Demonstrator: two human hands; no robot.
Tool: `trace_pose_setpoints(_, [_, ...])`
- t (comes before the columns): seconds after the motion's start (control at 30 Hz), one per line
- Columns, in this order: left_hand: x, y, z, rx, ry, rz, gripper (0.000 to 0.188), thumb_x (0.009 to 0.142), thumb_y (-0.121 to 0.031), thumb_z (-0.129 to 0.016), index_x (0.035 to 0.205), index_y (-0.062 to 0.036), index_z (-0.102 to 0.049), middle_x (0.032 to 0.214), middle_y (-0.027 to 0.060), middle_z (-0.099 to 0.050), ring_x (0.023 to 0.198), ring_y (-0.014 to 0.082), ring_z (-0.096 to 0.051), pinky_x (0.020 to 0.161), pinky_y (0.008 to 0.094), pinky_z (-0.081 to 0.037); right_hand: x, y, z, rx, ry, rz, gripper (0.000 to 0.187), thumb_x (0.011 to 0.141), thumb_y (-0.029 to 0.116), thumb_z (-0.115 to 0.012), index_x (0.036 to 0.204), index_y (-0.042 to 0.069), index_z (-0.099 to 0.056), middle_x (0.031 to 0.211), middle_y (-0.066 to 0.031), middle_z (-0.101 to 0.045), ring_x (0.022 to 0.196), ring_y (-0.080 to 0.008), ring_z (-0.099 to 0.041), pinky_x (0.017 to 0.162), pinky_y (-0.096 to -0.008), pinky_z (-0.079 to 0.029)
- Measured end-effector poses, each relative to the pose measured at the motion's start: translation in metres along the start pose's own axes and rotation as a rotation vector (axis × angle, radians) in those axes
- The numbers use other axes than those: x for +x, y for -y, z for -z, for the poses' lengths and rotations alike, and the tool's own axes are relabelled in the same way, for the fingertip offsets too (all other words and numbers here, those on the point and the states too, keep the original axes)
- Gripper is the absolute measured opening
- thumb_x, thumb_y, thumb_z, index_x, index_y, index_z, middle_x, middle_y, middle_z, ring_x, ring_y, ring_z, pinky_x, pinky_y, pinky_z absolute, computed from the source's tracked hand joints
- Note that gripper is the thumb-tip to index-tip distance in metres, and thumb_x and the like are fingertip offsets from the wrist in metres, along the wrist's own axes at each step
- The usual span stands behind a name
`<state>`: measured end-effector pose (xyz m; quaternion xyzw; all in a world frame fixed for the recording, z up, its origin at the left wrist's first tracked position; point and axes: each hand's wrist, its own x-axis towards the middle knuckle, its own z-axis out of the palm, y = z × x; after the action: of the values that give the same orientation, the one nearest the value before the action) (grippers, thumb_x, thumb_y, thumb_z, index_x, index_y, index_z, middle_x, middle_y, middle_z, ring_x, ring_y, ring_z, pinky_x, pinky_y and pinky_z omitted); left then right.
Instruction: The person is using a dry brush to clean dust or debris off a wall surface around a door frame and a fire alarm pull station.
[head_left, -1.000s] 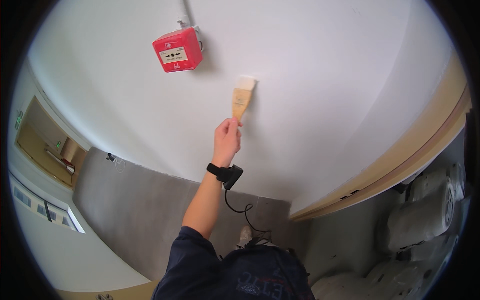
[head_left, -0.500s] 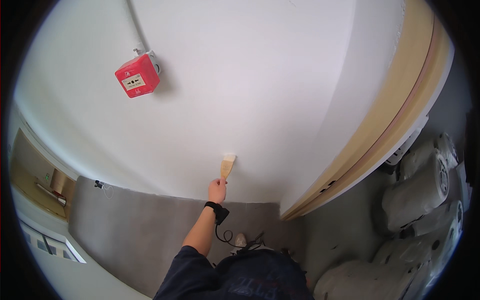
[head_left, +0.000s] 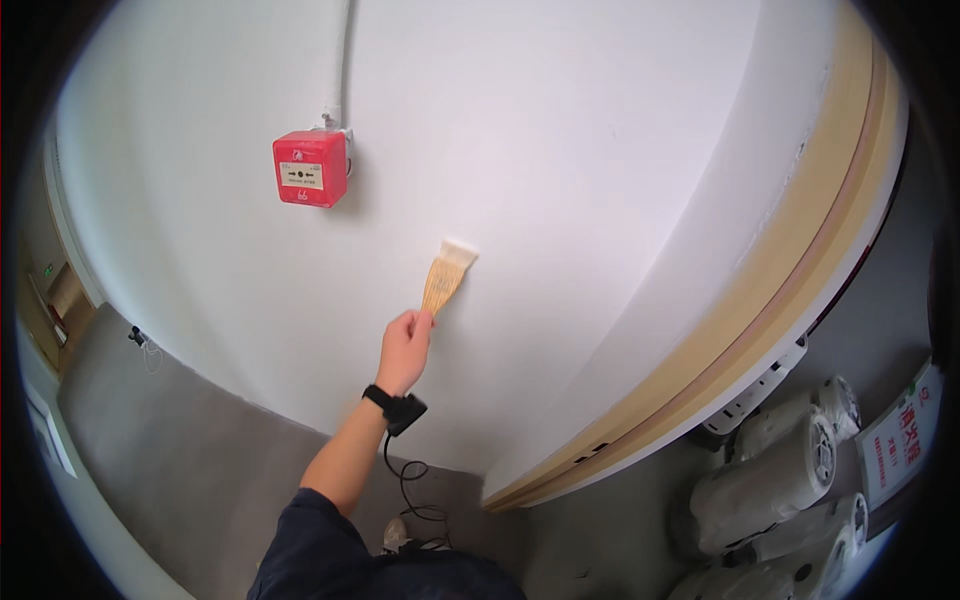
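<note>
My left hand [head_left: 405,350] is closed around the handle of a flat paintbrush [head_left: 443,285], with the arm reaching up and forward. The brush has a pale wooden handle and a wide head of whitish bristles. Its bristle end is at the white wall [head_left: 560,180]; whether it presses on the surface is hard to tell. A black band with a small box [head_left: 402,413] is strapped round my left wrist, and a black cable [head_left: 403,480] hangs from it. My right hand is out of the picture.
A red call-point box [head_left: 311,170] and white conduit [head_left: 336,60] are on the wall, left of the brush. To the right curves a wooden door frame [head_left: 740,300]. Beyond it lie several plastic-wrapped rolls [head_left: 760,490] and a white sign [head_left: 900,435]. Grey floor [head_left: 220,440] runs below.
My left hand and the brush have moved higher up the wall, and the brush leans more to the right. The whole view has shifted, showing more of the right side.
</note>
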<state>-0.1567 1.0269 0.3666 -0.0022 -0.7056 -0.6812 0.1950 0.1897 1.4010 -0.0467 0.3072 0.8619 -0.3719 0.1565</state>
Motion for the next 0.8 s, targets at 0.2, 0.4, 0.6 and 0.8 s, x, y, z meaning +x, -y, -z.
trace_pose_setpoints(0.2, [-0.071, 0.161, 0.018, 0.436, 0.156, 0.206, 0.032, 0.092, -0.026, -0.055, 0.084, 0.0037, -0.062, 0.063, 0.0115, -0.058, 0.058, 0.0209, -0.056, 0.057, 0.0347, -0.045, 0.011, 0.015, 0.011, 0.006, -0.007, -0.012, 0.033, 0.084, 0.034, -0.060, 0.089, 0.002, -0.067, 0.081, -0.0201, -0.064, 0.077, -0.0380, -0.064, 0.069, -0.0468, -0.049])
trace_pose_setpoints(0.4, [-0.041, 0.026, -0.007, 0.104, 0.176, 0.184, 0.029, 0.095, -0.025, -0.051, 0.086, 0.0012, -0.060, 0.062, 0.0015, -0.054, 0.055, 0.0105, -0.050, 0.052, 0.0282, -0.040, 0.005, 0.001, 0.011, 0.019, -0.014, -0.038, 0.034, 0.084, 0.034, -0.060, 0.090, 0.002, -0.067, 0.082, -0.0206, -0.064, 0.078, -0.0384, -0.064, 0.069, -0.0468, -0.049])
trace_pose_setpoints(0.6, [0.002, -0.123, -0.013, -0.274, 0.169, -0.101, 0.022, 0.100, -0.022, -0.047, 0.090, -0.0027, -0.055, 0.059, -0.0068, -0.039, 0.046, 0.0021, -0.034, 0.042, 0.0203, -0.029, -0.012, -0.014, 0.006, 0.013, -0.012, -0.033, 0.035, 0.083, 0.035, -0.060, 0.090, 0.001, -0.067, 0.083, -0.0211, -0.065, 0.079, -0.0387, -0.064, 0.069, -0.0469, -0.049])
trace_pose_setpoints(0.8, [-0.006, 0.013, -0.025, 0.048, 0.134, 0.081, 0.036, 0.099, -0.031, -0.046, 0.079, -0.0026, -0.057, 0.057, -0.0015, -0.045, 0.049, 0.0074, -0.042, 0.046, 0.0265, -0.034, -0.027, -0.027, 0.005, 0.018, -0.004, -0.046, 0.036, 0.083, 0.035, -0.060, 0.091, 0.001, -0.068, 0.084, -0.0216, -0.065, 0.079, -0.0390, -0.064, 0.069, -0.0469, -0.049])
